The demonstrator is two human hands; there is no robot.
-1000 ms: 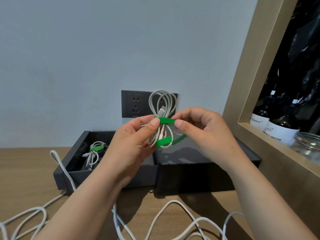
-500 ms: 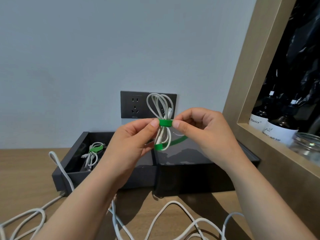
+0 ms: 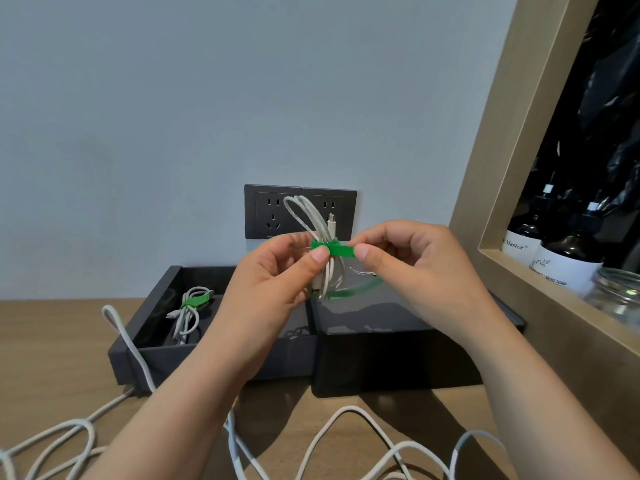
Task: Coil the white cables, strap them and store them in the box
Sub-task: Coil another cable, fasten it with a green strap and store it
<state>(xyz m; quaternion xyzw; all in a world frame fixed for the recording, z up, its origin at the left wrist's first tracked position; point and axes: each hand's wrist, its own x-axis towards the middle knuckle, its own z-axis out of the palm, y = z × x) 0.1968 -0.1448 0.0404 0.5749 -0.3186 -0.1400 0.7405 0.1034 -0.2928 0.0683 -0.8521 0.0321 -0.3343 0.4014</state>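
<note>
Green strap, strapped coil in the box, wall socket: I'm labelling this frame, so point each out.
green strap (image 3: 341, 251), head view, middle of the flat band
strapped coil in the box (image 3: 194, 301), head view, its green tie
wall socket (image 3: 263, 216), head view, left faceplate

The left hand grips a coiled white cable upright above the black box, its thumb on the green strap around the coil's middle. The right hand pinches the strap's end. Another strapped cable lies in the box, and loose white cables sprawl over the tabletop.
</note>
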